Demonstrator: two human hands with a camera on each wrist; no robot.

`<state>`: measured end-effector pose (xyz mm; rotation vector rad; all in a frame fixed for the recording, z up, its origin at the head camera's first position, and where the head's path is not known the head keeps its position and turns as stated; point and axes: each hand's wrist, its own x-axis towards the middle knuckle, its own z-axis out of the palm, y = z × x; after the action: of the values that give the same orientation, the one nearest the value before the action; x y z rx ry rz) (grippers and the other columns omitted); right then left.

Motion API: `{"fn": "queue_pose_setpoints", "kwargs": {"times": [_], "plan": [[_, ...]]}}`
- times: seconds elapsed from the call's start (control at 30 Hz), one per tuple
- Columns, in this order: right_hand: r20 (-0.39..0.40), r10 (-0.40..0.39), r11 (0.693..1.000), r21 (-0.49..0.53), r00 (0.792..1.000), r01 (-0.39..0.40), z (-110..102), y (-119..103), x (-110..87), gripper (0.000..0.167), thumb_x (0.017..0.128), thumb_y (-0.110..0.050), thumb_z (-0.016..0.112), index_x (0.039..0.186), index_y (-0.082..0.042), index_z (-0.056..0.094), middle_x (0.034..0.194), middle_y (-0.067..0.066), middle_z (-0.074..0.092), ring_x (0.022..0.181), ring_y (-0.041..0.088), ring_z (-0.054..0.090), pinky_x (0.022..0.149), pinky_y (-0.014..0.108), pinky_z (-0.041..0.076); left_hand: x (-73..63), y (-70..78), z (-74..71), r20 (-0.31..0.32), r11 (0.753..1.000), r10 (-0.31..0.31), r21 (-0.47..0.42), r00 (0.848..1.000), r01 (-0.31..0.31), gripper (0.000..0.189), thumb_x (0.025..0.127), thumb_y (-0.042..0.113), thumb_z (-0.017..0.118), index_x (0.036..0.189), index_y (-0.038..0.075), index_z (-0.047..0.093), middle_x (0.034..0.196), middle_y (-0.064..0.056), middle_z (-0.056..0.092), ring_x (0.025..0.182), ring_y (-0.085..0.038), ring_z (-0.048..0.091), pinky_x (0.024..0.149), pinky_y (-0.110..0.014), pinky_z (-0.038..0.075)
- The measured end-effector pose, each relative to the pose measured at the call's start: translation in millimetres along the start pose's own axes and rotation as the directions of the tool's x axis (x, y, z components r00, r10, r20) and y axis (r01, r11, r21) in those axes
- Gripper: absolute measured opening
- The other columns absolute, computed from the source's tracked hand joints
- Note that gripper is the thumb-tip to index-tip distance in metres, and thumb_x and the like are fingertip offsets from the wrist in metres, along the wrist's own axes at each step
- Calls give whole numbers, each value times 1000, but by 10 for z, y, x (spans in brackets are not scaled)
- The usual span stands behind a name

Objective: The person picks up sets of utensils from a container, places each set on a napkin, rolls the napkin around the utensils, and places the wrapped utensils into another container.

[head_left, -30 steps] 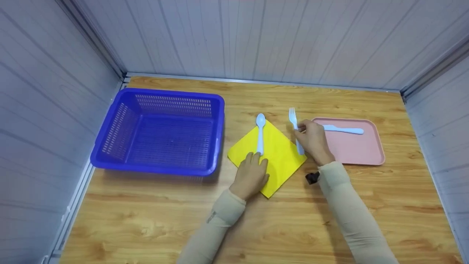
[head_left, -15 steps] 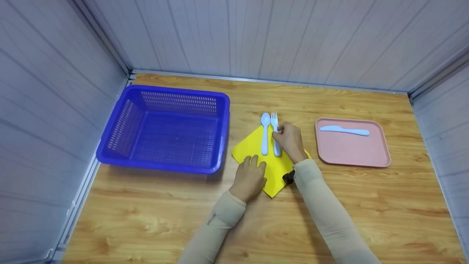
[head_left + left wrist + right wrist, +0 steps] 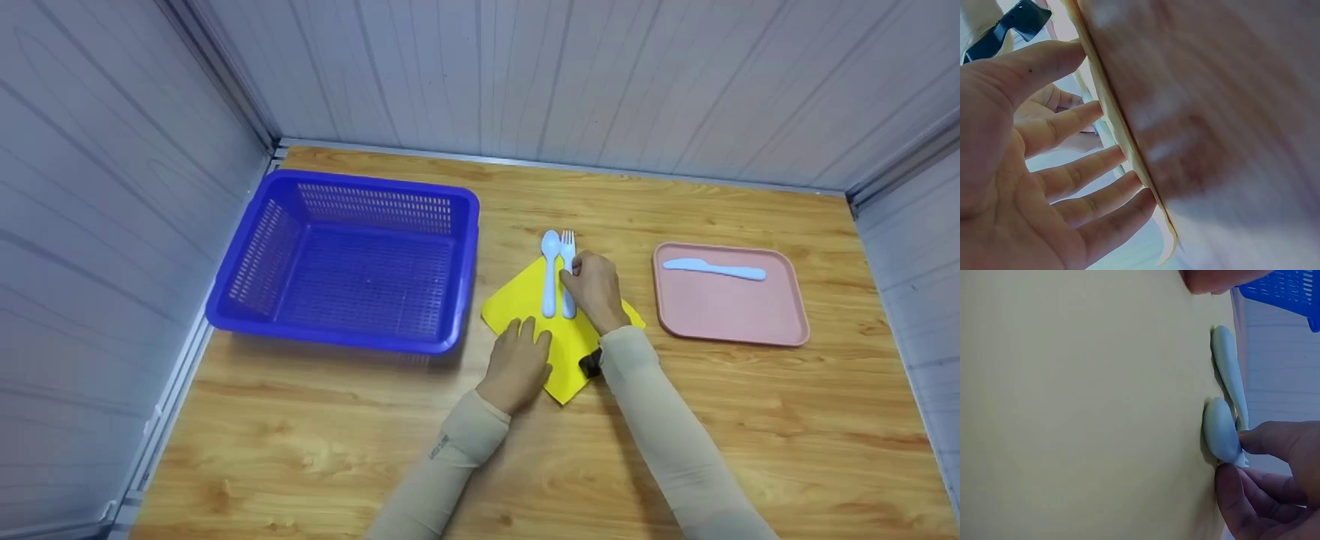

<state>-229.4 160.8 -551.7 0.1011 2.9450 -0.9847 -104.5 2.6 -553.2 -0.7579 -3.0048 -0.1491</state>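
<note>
A yellow napkin [image 3: 517,301] lies cornerwise on the wooden table. My left hand [image 3: 516,367] rests on its near left part; in the left wrist view its fingers [image 3: 1075,174] are spread, with the tips touching the napkin. My right hand [image 3: 596,289] pinches a light blue fork [image 3: 568,259] between thumb and fingers, and the fork lies along the napkin with its tines past the far corner. Just left of it, nearly parallel, is a light blue spoon [image 3: 550,277]. The right wrist view shows the fork's handle end [image 3: 1220,430] and the spoon's handle [image 3: 1227,354] side by side.
To the left stands a blue plastic basket [image 3: 345,341] with slotted walls. A pink tray [image 3: 735,319] on the right holds a light blue knife [image 3: 715,269]. Pale panel walls [image 3: 600,82] close off the back and both sides.
My right hand has carried the fork left from the napkin's right corner and set it beside the spoon. Over the last half second it has barely moved. The left hand stays on the napkin.
</note>
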Motion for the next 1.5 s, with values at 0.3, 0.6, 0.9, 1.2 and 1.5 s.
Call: {"fn": "queue_pose_setpoints", "kwargs": {"times": [0.3, 0.6, 0.9, 1.2, 1.5], "plan": [[6, -9, 1000, 25, 1000, 8, -6, -18, 13, 26, 93, -16, 66, 107, 7, 70, 92, 13, 69, 80, 22, 66, 68, 33, 56, 3, -1, 12, -30, 1000, 22, 18, 999, -21, 47, 87, 35, 77, 121, 5, 64, 128, -23, 58, 116, -40, 56, 93, -44, 53], [-5, -31, 999, 9, 999, 31, 13, -31, 10, 25, 94, -14, 63, 103, 7, 71, 84, 12, 68, 72, 20, 64, 61, 31, 53, 3, -8, 6, -74, 999, 41, 32, 996, -38, 47, 86, 35, 77, 120, 4, 64, 126, -24, 59, 114, -39, 58, 91, -44, 53], [-15, -43, 999, 11, 999, 43, 13, -29, -6, 24, 94, -14, 64, 101, 8, 72, 87, 15, 72, 77, 23, 68, 66, 34, 56, 0, -4, 19, -73, 999, 30, 19, 997, -29, 46, 85, 34, 78, 119, 5, 64, 126, -23, 59, 114, -40, 58, 92, -44, 53], [0, -23, 999, 25, 1000, 23, 13, -28, -28, 25, 94, -15, 64, 101, 7, 72, 87, 13, 71, 77, 22, 66, 65, 33, 56, -7, 4, 0, -33, 1000, 26, 17, 999, -26, 47, 87, 35, 76, 121, 5, 63, 128, -23, 57, 117, -39, 56, 95, -44, 51], [27, -5, 1000, 29, 1000, 4, -8, -28, -37, 29, 95, -17, 63, 107, 8, 71, 92, 16, 71, 79, 24, 66, 67, 34, 56, -15, -25, -19, 4, 998, 51, 21, 999, -51, 48, 89, 35, 75, 123, 3, 62, 128, -23, 58, 123, -35, 53, 107, -42, 41]]}}
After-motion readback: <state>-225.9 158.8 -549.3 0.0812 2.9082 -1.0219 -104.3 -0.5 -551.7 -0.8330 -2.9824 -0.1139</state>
